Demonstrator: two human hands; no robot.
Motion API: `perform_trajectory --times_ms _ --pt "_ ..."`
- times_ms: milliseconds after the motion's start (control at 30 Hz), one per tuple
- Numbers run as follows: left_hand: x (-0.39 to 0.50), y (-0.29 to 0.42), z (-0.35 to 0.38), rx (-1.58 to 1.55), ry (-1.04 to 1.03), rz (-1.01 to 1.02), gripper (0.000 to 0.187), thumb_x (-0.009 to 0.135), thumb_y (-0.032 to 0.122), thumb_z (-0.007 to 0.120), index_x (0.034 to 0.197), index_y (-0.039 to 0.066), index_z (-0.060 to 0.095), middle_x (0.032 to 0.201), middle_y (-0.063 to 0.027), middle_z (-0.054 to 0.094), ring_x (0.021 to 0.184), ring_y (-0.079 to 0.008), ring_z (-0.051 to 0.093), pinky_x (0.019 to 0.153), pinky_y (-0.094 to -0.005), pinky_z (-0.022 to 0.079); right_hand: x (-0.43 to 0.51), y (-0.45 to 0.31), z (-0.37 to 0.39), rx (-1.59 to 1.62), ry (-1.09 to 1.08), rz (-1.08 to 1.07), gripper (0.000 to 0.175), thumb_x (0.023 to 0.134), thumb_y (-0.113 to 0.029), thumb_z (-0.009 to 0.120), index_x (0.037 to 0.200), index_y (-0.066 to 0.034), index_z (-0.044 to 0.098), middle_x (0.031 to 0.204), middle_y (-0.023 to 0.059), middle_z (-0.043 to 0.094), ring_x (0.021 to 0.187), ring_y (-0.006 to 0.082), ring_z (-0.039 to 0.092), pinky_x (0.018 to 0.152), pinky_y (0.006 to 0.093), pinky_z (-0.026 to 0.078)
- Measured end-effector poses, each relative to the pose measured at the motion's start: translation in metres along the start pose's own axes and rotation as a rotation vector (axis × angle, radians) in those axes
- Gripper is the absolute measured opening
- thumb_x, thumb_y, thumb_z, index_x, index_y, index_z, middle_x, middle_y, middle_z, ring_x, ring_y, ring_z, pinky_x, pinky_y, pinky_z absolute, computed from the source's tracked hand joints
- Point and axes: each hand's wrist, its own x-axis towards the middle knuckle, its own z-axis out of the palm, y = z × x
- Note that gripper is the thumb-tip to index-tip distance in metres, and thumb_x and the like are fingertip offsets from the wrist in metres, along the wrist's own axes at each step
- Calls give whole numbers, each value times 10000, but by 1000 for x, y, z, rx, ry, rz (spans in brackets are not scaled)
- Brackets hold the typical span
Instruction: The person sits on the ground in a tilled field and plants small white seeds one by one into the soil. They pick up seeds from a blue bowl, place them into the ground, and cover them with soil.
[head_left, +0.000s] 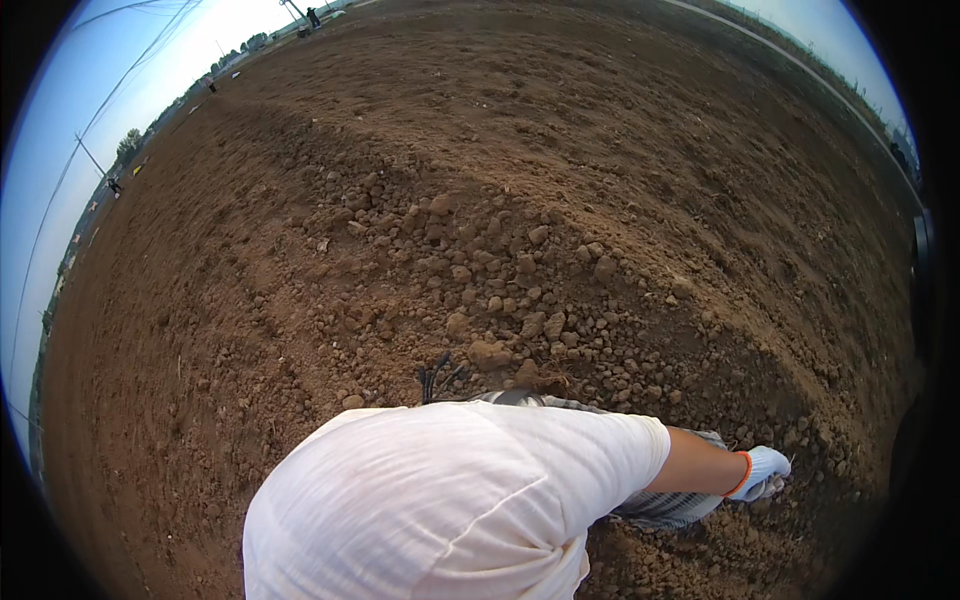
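Note:
A white shirt (450, 502) fills the bottom middle. From its sleeve my right arm reaches to the right. My right hand (761, 472), in a white knitted glove with an orange cuff, is low over the brown soil, its fingers curled; whether something is in them cannot be told. Below and behind the forearm shows grey striped or checked fabric (671, 510). My left hand is out of view. Just beyond the shirt, several dark thin prongs (435, 376) stick up beside a grey strap-like piece (517, 397). Fine dry roots (555, 379) lie near it.
Loose clods (487, 354) lie along a shallow furrow in front of me. A soil ridge (600, 225) runs from upper left to lower right. Far off stand a few people (313, 18), a utility pole (91, 155) with wires, and trees (129, 142). A pale track (795, 60) edges the field at upper right.

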Motion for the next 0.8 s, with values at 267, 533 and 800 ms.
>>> perform_trajectory --times_ms 267,533,800 --pt "-1 4 0 69 22 -62 342 965 309 505 692 105 536 565 31 516 361 -38 416 303 -193 286 5 3 -5 -1 12 37 354 970 -265 468 1154 17 574 1117 138 609 762 192 541 669 336 495" --pt "4 3 -1 39 -10 -85 298 948 315 547 741 101 539 587 38 532 383 -28 438 305 -163 318 13 8 -24 43 149 102 370 973 -259 469 1186 30 557 1149 143 593 808 203 553 693 346 507" --pt "10 -4 -2 101 -3 8 292 931 270 554 682 120 531 529 41 516 377 -55 463 290 -207 334 19 25 -76 122 387 198 388 977 -253 470 1217 44 541 1181 149 576 855 215 566 717 355 518"
